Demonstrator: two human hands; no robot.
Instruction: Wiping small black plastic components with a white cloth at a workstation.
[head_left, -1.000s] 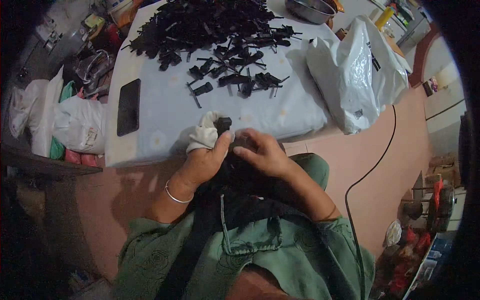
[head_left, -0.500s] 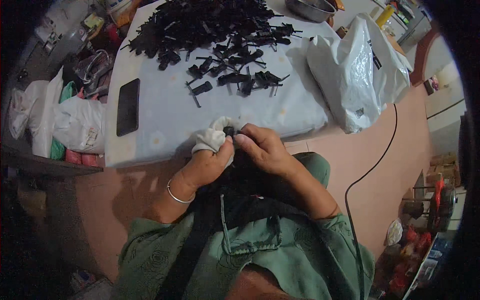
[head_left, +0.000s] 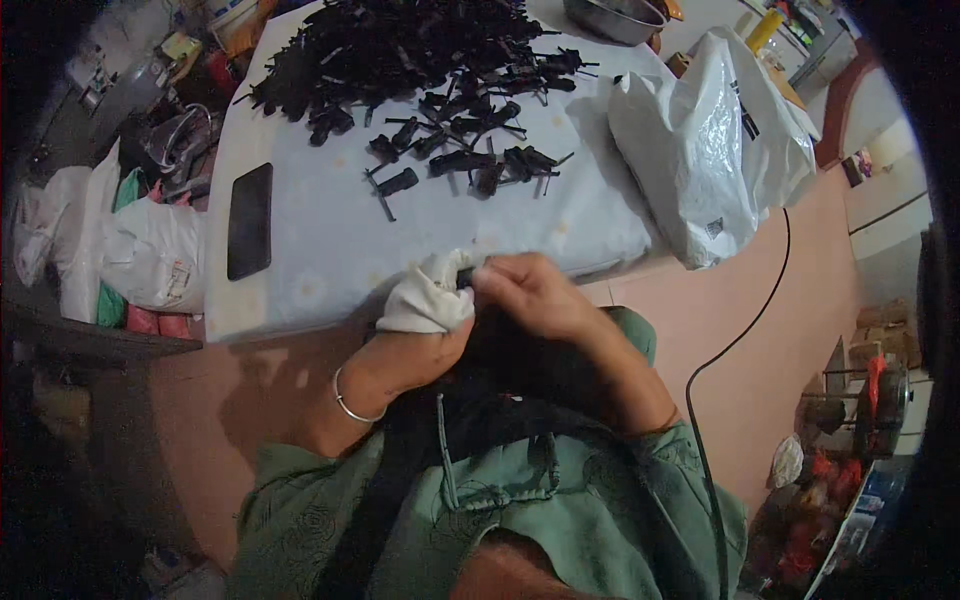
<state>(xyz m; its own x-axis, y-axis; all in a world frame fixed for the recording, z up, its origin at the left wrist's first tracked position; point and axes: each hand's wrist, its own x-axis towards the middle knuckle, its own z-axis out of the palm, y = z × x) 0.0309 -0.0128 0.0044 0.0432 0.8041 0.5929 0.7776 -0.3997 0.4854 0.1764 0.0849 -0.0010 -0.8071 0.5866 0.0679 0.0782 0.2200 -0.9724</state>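
In front of the table's near edge, my left hand (head_left: pixel 420 357) is closed around a bunched white cloth (head_left: pixel 428 302), which covers most of its fingers. A small black part (head_left: pixel 465 279) pokes out of the cloth's right side; most of it is hidden. My right hand (head_left: pixel 540 297), somewhat blurred, pinches the exposed end of that part from the right. Beyond both hands, several similar black parts with thin rods lie loose on the pale tablecloth, the closest one (head_left: pixel 397 182) a little apart. Behind them rises a large heap (head_left: pixel 390 60) of the same pieces.
A dark phone (head_left: pixel 250 221) lies at the table's left side. To the right stands a big white plastic bag (head_left: pixel 690 150), with a metal bowl (head_left: pixel 615 20) at the far edge. A black cable (head_left: pixel 735 345) runs down on the right. White sacks (head_left: pixel 150 250) sit on the left.
The white cloth has turned in my left hand and now covers more of its fingers and thumb. My right hand has shifted slightly, its fingers blurred at the black part.
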